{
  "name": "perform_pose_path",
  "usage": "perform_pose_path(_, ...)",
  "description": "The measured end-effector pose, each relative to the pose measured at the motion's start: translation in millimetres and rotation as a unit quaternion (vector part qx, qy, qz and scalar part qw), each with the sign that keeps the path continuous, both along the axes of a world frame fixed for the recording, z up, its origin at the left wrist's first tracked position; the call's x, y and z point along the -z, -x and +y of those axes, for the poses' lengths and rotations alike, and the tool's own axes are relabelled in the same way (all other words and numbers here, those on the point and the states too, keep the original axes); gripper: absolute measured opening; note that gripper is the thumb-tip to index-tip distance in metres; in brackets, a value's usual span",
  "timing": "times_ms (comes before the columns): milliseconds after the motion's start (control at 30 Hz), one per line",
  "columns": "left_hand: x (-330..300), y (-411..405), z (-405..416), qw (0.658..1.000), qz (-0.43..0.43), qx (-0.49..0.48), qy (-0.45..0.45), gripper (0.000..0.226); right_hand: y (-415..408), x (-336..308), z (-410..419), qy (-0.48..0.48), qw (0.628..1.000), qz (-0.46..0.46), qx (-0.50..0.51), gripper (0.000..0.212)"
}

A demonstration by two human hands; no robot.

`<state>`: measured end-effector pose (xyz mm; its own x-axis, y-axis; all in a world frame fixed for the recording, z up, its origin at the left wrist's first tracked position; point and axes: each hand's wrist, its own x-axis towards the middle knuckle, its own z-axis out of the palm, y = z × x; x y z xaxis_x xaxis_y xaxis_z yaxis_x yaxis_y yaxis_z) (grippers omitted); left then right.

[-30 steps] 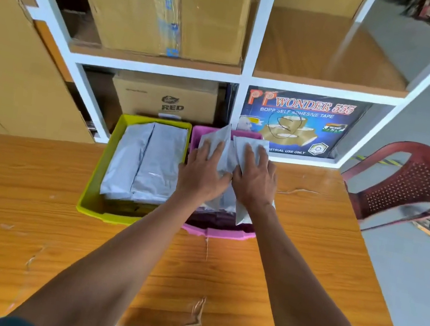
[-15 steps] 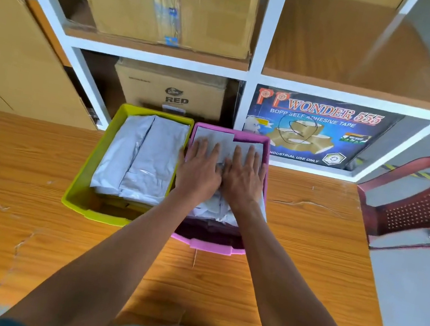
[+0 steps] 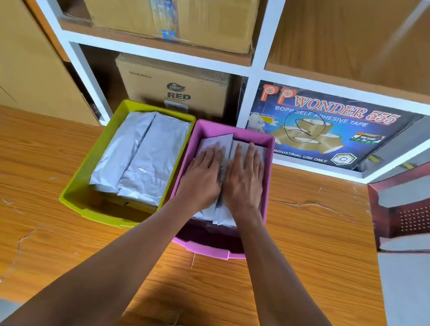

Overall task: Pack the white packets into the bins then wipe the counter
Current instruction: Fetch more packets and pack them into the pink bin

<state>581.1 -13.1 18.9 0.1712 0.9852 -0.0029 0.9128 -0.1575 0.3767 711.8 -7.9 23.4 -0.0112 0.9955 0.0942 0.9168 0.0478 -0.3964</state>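
Both hands are flat inside the pink bin (image 3: pixel 269 172) at centre frame: the left hand (image 3: pixel 203 175) and the right hand (image 3: pixel 245 180) lie side by side, fingers straight and spread, pressing down on the white packets (image 3: pixel 217 142) stacked in it. Nothing is gripped, just palms on top. Packet edges peek out beyond the fingertips and below the wrists. Just left, touching the pink one, the yellow-green bin (image 3: pixel 84 172) holds its own pile of white packets (image 3: pixel 146 157), lying flat in two overlapping rows. Both bins sit on the wooden bench (image 3: pixel 17 201), hard up against the white shelf (image 3: pixel 254 72) behind, where cardboard boxes (image 3: pixel 172 87) and a blue tape carton (image 3: pixel 325 127) fill the compartments. A red plastic chair (image 3: pixel 425 209) stands at the right edge.
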Motion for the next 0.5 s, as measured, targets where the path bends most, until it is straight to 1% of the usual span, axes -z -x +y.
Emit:
perform_pose_path(67,-2.6,-0.8,3.7,1.000,-0.023,-0.003,-0.017,0.068,-1.2,1.0,-1.1,-0.013,1.000,-0.008,0.003,0.073)
perform_pose_path(133,4.4,-1.4,9.5,0.999,-0.038,0.006,-0.028,0.065,-3.4,7.9,-3.0,0.001,1.000,-0.021,-0.004,0.066)
perform_pose_path(200,17.9,-0.2,13.7,0.998,-0.049,0.019,-0.021,0.066,-5.4,16.8,-3.1,0.015,0.999,-0.036,-0.017,0.062)
perform_pose_path(333,41.6,0.8,17.7,0.999,-0.042,0.032,-0.014,0.066,-3.6,27.5,0.1,-0.008,0.998,-0.060,-0.024,0.066)
perform_pose_path(500,44.3,-2.6,16.7,0.998,-0.044,0.022,-0.034,0.064,-4.2,45.3,2.9,-0.054,0.993,-0.107,-0.021,0.071)
